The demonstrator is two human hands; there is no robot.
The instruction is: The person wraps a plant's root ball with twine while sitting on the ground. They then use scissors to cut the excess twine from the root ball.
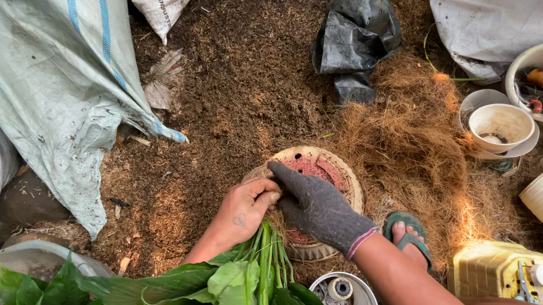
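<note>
My bare left hand (243, 208) grips the base of a green leafy plant (246, 297), whose stems bunch under the fingers and whose leaves spread toward me. My right hand (318, 205), in a dark grey glove, lies over the plant's root end and presses down beside the left hand. Both hands rest on a round pot (339, 170) with a pale rim and reddish inside, lying among brown fibre. The plant's roots are hidden under the hands.
Loose coconut fibre (408, 136) and brown soil cover the ground. Woven sacks (46, 38) lie at left, a black plastic bag (355, 37) at the top. White pots (501, 126) and a yellow crate (521, 275) stand at right. My sandalled foot (409, 236) is beside the pot.
</note>
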